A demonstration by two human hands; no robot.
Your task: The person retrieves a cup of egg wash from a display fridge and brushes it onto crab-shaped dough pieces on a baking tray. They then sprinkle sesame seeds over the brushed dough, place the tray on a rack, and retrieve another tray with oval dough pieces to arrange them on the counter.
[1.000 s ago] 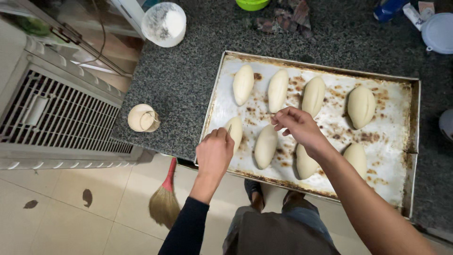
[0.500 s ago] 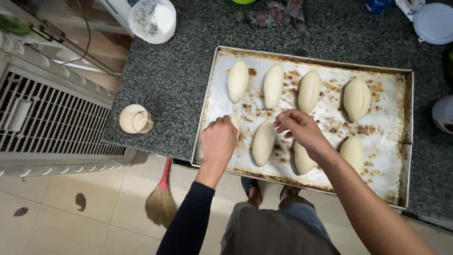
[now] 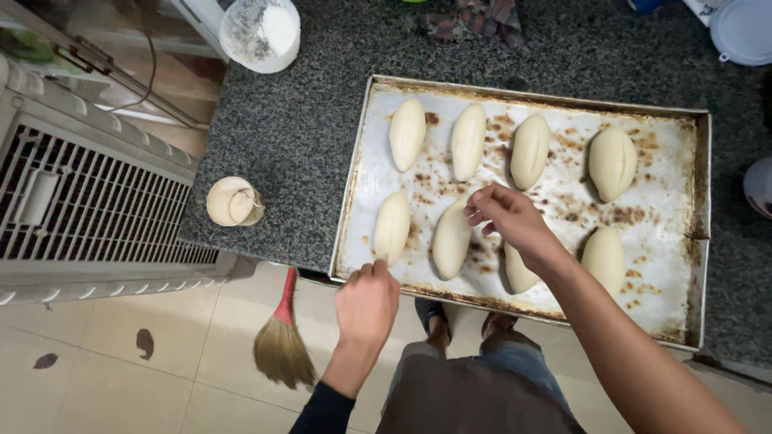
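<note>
A worn metal baking tray [image 3: 659,201] lies on the dark granite counter [image 3: 297,128] and carries several oval pieces of pale dough in two rows. My right hand [image 3: 508,219] hovers over the near row with its fingertips pinched together, just above one dough piece [image 3: 449,241]. Whether something thin sits between those fingers is not visible. My left hand [image 3: 366,301] is curled at the tray's near rim, close to the leftmost near dough piece [image 3: 392,227]. Another dough piece [image 3: 519,272] is partly hidden under my right wrist.
A white bowl of flour [image 3: 261,32] stands at the counter's far left, and a small round cup [image 3: 232,201] near its left corner. A grey slatted unit [image 3: 80,201] stands left of the counter. A red-handled broom [image 3: 281,337] leans below. A white lid [image 3: 744,28] lies far right.
My left hand has drawn back from the leftmost near dough piece to the tray's near rim. My right hand has stayed over the near row, shifting slightly.
</note>
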